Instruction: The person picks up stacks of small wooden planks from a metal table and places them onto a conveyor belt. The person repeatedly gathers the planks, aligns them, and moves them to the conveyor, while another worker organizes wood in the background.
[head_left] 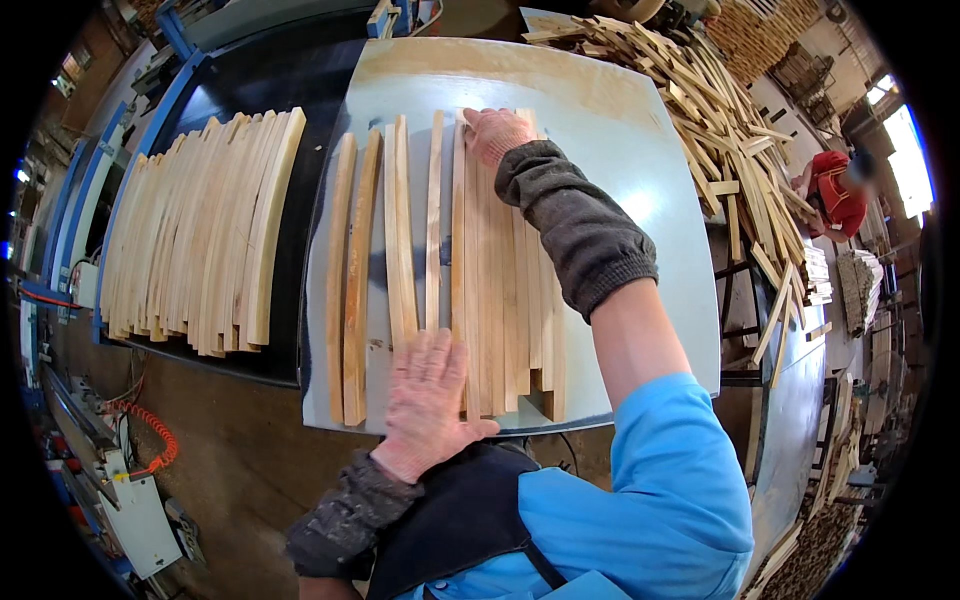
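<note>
Several long pale wooden strips lie lengthwise on a light grey tabletop [630, 330] in front of me. My left hand [425, 400], in a pinkish work glove, lies flat over the near ends of the middle strips, its fingers stretched out. My right hand [496, 136], gloved too, reaches to the far ends, its fingers curled on the end of a wooden strip [458, 230]. Under my right arm a row of strips [500, 290] lies side by side. Left of my hands are a few separate strips: a pair [400, 240], a single one [434, 220] and two darker-edged ones [360, 290].
A tight row of strips [200, 230] rests on a black conveyor surface [290, 80] at the left. A large loose heap of strips [720, 120] stands at the far right. Beyond it is a person in red [838, 195]. An orange coiled hose [155, 430] hangs at the lower left.
</note>
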